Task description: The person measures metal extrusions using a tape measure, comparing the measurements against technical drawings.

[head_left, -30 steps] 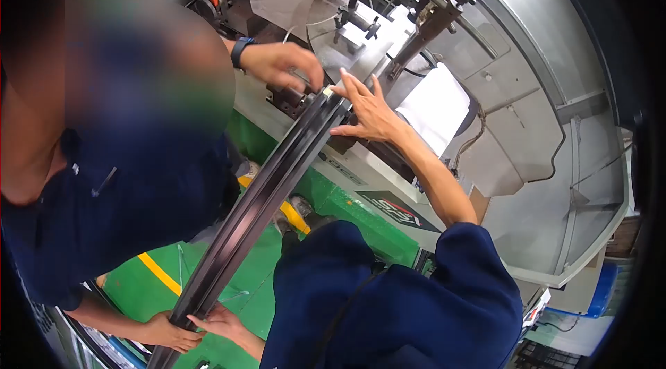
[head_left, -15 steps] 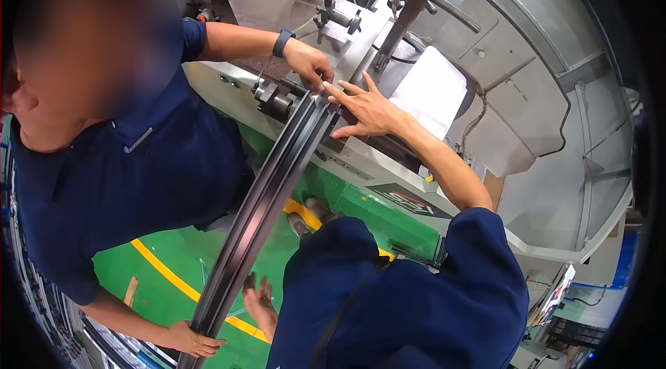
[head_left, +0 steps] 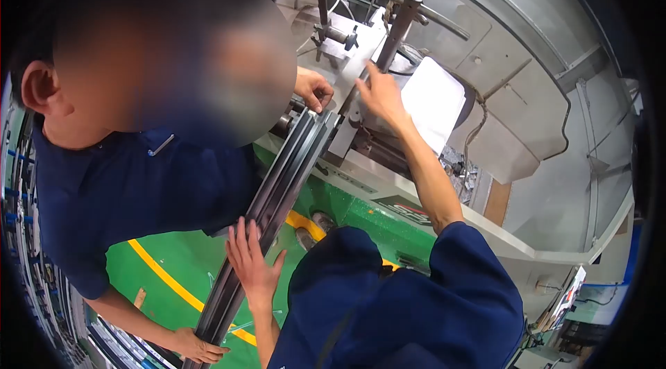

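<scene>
A long dark metal profile (head_left: 267, 206) with lengthwise grooves runs diagonally from the lower left up to the machine. My left hand (head_left: 251, 265) lies open against the profile's side at mid-length, fingers stretched out. My right hand (head_left: 383, 97) is over the machine bed, beyond the profile's upper end and close to an upright metal post (head_left: 400, 26). Its index finger points out, and it holds nothing I can see. A co-worker's hand (head_left: 313, 89) is at the profile's upper end, while their other hand (head_left: 198, 345) grips the lower part.
The co-worker (head_left: 139, 195) leans in from the left, head near the profile's upper end. A white sheet (head_left: 433, 102) lies on the machine (head_left: 513, 126) beside my right forearm. Below is a green floor (head_left: 156, 286) with a yellow line; racked profiles (head_left: 48, 299) stand far left.
My right hand has moved off the profile's end, up and right toward the post. My left hand has risen onto the profile. The co-worker's head has come closer to the machine.
</scene>
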`<state>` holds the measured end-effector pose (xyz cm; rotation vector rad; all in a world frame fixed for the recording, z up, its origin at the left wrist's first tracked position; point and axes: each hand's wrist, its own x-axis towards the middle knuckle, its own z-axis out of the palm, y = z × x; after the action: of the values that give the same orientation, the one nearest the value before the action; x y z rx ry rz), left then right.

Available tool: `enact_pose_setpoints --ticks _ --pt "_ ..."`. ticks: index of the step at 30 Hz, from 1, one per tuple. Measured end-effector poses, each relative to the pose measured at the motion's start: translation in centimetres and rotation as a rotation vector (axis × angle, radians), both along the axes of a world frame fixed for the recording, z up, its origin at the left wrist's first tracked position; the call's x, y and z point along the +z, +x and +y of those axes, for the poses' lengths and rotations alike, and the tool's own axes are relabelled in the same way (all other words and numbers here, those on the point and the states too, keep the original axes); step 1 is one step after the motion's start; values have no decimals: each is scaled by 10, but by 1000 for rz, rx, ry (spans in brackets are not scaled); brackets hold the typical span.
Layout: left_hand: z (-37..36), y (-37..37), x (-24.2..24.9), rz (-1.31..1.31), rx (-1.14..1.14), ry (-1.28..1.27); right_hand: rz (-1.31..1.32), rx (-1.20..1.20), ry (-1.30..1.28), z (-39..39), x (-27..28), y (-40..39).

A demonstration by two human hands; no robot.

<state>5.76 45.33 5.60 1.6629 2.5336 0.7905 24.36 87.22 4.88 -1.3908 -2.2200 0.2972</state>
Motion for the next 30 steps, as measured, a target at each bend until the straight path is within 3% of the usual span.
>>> enact_pose_setpoints --ticks 2,4,7,8,10,12,14,16,18,20,21,24,26,30 --pt "10 -3 1 37 8 -155 -66 -125 19 41 -13 -6" --pt "7 -1 -6 55 -52 15 3 -72 -261 75 -4 -14" --pt "-13 12 -24 45 -216 290 -11 -99 -251 86 7 -28" --pt "-23 21 -34 -173 -272 258 -4 -82 -275 86 16 -31" --pt "-41 37 -58 -606 -396 207 -243 52 -147 95 1 -35" --pt "-42 51 -72 -1455 -220 2 -526 297 -26 102 -10 -32" --pt "-50 61 -115 -2031 -66 273 -684 518 -74 105 -15 -36" --pt "-52 62 -129 -2201 144 738 -685 483 -62 92 -15 -38" --pt "-54 53 -143 -2063 187 913 -571 179 -113 94 -25 -47" --pt "-51 49 -142 -1991 195 1002 -704 78 -129 122 -41 -49" --pt "-46 47 -137 -1992 185 1005 -899 128 -123 152 -49 -46" --pt "-34 46 -134 -2072 229 1065 -857 38 -225 157 -28 -53" --pt "-30 43 -135 -2106 292 1092 -356 -217 -352 154 -28 -57" --pt "-27 39 -128 -2078 382 1085 -682 36 -418 149 -47 -64"
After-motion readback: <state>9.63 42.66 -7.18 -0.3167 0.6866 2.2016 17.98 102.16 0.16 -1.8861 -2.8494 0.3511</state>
